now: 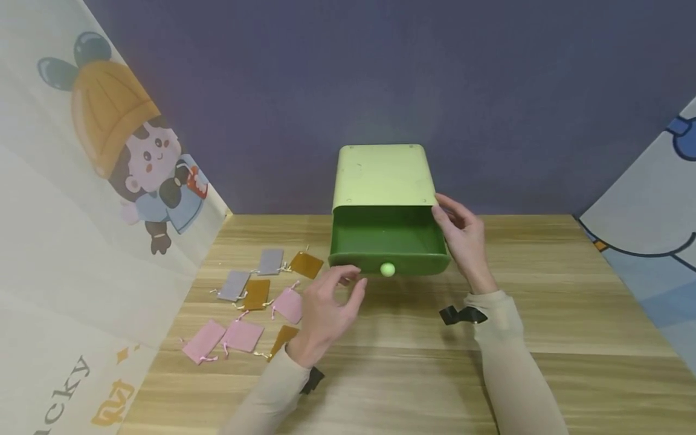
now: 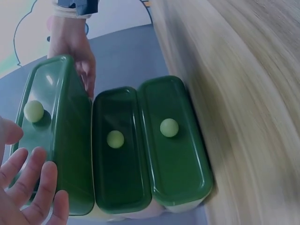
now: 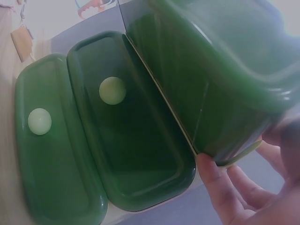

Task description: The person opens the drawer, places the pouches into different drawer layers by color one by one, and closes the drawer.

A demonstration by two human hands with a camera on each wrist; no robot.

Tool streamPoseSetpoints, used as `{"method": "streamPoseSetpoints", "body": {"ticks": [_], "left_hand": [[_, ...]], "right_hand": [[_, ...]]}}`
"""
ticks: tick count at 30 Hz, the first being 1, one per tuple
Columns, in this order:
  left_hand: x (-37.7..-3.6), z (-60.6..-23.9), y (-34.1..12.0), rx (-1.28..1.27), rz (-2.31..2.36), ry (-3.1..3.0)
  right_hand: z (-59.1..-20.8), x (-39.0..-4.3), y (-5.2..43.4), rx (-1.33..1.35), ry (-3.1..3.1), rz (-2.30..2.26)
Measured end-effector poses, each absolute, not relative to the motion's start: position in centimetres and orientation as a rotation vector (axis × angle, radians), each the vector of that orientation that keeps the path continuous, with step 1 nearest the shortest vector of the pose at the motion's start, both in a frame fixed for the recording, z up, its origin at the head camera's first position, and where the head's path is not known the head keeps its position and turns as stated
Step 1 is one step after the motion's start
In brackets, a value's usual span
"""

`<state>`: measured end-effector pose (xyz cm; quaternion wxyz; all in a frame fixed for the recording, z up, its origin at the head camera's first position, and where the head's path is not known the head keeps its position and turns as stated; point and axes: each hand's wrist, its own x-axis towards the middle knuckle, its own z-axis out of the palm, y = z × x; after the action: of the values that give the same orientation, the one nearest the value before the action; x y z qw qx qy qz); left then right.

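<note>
A light-green cabinet [image 1: 383, 175] with dark-green drawers stands against the back wall. Its top drawer [image 1: 388, 264] is pulled out, and the part of its inside that shows holds nothing. In the left wrist view, two lower drawers [image 2: 123, 173] sit closed, each with a round pale-green knob. My left hand [image 1: 328, 311] is by the left part of the top drawer's front, fingers loosely bent and nothing held; whether it touches the front I cannot tell. My right hand [image 1: 464, 241] rests its fingertips against the cabinet's right side, near the front edge.
Several small drawstring pouches lie on the wooden table [image 1: 544, 362] left of the cabinet: grey pouches [image 1: 270, 261], brown pouches [image 1: 255, 295] and pink pouches [image 1: 243, 335]. One brown pouch [image 1: 284, 339] is partly covered by the left hand. A dark wall [image 1: 272, 90] stands behind.
</note>
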<state>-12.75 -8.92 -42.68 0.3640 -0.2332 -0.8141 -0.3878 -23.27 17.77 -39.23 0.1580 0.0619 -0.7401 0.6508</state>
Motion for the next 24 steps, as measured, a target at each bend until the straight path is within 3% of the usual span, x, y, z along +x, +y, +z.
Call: {"method": "streamPoseSetpoints", "body": {"ticks": [24], "left_hand": [[-13.3, -43.5, -13.8, -0.483, -0.973, -2.115]], "right_hand": [[-39.0, -23.2, 17.9, 0.175, -2.132, 1.880]]}}
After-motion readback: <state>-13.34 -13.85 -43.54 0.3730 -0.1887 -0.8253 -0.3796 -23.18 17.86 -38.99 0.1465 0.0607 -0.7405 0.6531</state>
